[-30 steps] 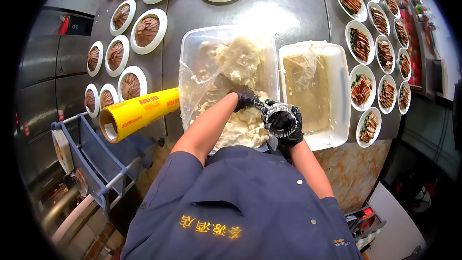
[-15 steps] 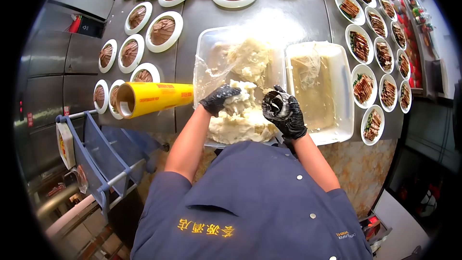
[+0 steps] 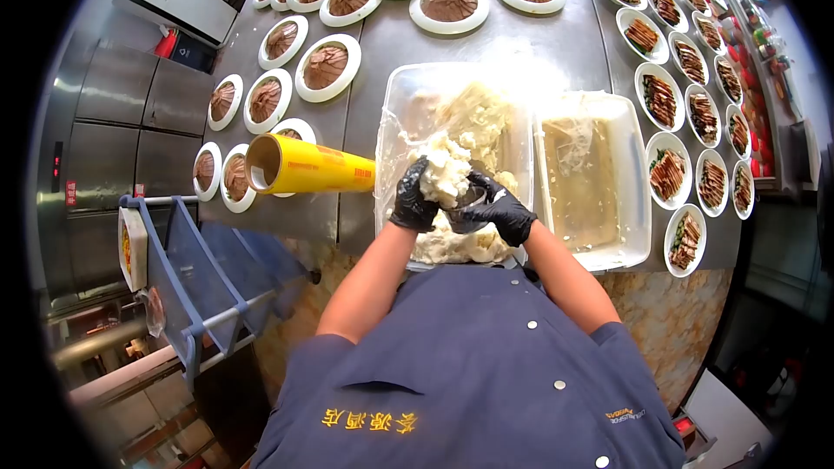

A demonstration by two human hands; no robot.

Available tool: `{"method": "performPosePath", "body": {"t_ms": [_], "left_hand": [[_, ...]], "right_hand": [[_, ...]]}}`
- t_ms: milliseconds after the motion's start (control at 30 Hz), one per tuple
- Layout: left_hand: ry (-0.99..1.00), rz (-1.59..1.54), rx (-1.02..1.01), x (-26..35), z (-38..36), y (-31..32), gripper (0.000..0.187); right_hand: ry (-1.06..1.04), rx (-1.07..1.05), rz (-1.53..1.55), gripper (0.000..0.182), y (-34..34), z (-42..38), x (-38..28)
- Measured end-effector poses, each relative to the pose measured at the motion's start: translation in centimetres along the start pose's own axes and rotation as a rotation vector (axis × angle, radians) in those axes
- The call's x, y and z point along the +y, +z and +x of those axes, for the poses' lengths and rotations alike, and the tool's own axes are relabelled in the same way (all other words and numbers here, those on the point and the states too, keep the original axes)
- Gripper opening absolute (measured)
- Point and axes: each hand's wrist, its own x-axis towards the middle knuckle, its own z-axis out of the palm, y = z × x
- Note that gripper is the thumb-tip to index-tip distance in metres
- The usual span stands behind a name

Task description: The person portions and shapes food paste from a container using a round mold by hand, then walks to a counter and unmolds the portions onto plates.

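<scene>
Both my hands wear black gloves and meet over a clear plastic tub (image 3: pixel 395 113) of pale mashed food (image 3: pixel 473 117). My left hand (image 3: pixel 412 200) holds a lump of the mash (image 3: pixel 446 172) and presses it down. My right hand (image 3: pixel 501 210) grips a small cup-like mould (image 3: pixel 465 205) right under that lump. More mash lies in the tub below my hands.
A second white tub (image 3: pixel 632 208) with liquid and crumpled film stands to the right. A yellow cling-film roll (image 3: pixel 308 167) lies left of the tubs. Plates of sliced brown meat (image 3: pixel 326 65) cover the steel counter at left and back; plates of other sliced food (image 3: pixel 667 175) line the right.
My left hand has lifted a lump of mash out of the tub and brought it onto the mould in my right hand. The view has shifted slightly.
</scene>
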Motion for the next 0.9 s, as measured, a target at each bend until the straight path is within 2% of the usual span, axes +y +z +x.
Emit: {"method": "performPosePath", "body": {"t_ms": [33,67,100,167,200,300,333,367,433,467,533,567,600,633,700,733,800,833,867,900], "left_hand": [[-0.106,-0.413,-0.004,-0.2,-0.1,0.4,0.051],[-0.214,-0.826,0.036,-0.5,-0.1,0.7,0.052],[-0.219,-0.886,0.069,0.1,-0.2,1.3,0.052],[-0.231,-1.009,0.142,0.5,-0.4,2.7,0.051],[-0.23,-1.009,0.197,0.1,-0.1,2.9,0.047],[-0.224,-0.819,0.001,-4.5,0.5,-0.3,0.041],[-0.045,-0.467,0.015,-5.2,0.4,0.0,0.034],[0.111,-0.111,0.088,-5.7,0.4,0.4,0.028],[-0.208,-0.876,0.085,-1.8,0.5,1.7,0.025],[-0.2,-0.806,0.189,-3.3,0.4,1.1,0.034],[0.064,-0.235,0.085,-1.8,0.2,2.3,0.052],[-0.024,-0.264,0.158,-1.1,0.0,3.0,0.056],[-0.094,-0.27,0.121,-0.4,-0.4,3.7,0.063],[-0.028,-0.276,0.024,-1.0,-0.7,3.7,0.063],[0.077,0.288,-0.123,-1.6,-0.7,2.5,0.059],[0.137,0.536,-0.187,-1.7,-0.7,1.9,0.058],[0.204,0.913,-0.313,-2.4,-0.8,0.3,0.056],[0.162,0.869,-0.362,-0.9,-1.1,0.2,0.052],[0.117,0.826,-0.409,0.6,-1.4,0.2,0.048],[0.11,0.888,-0.417,1.1,-1.7,-0.1,0.041]], "right_hand": [[-0.1,0.028,0.091,0.087,0.0,0.2,0.4],[-0.093,0.09,0.237,0.078,0.1,0.0,0.9],[-0.118,0.179,0.374,0.059,0.2,0.2,2.1],[-0.068,0.101,0.774,0.045,-2.7,2.3,7.0],[0.047,0.287,0.829,0.051,-0.9,1.5,4.9],[0.046,0.143,0.976,0.056,1.8,-0.8,2.3],[0.047,0.071,1.029,0.058,2.5,-1.3,1.6],[0.027,0.05,1.05,0.053,2.3,-1.3,1.6],[-0.018,0.007,1.082,0.043,1.6,-1.3,1.3],[-0.026,-0.017,1.088,0.037,1.3,-1.3,0.8],[-0.041,0.111,1.07,0.037,3.1,-1.2,-2.1],[-0.045,0.175,1.063,0.037,3.7,-1.1,-2.9],[-0.075,0.151,1.0,0.04,3.6,-0.7,-2.7],[-0.098,0.196,0.902,0.062,3.0,0.5,-1.9],[-0.147,0.26,0.81,0.064,2.0,2.1,-0.9],[-0.17,0.199,0.801,0.065,1.6,2.6,-0.7],[-0.113,0.196,0.827,0.065,1.7,1.9,-1.1],[-0.084,0.196,0.84,0.064,2.0,1.3,-1.8],[-0.085,0.052,0.789,0.064,2.0,0.7,-2.1],[-0.037,0.052,0.811,0.058,1.1,0.8,-0.7]]}}
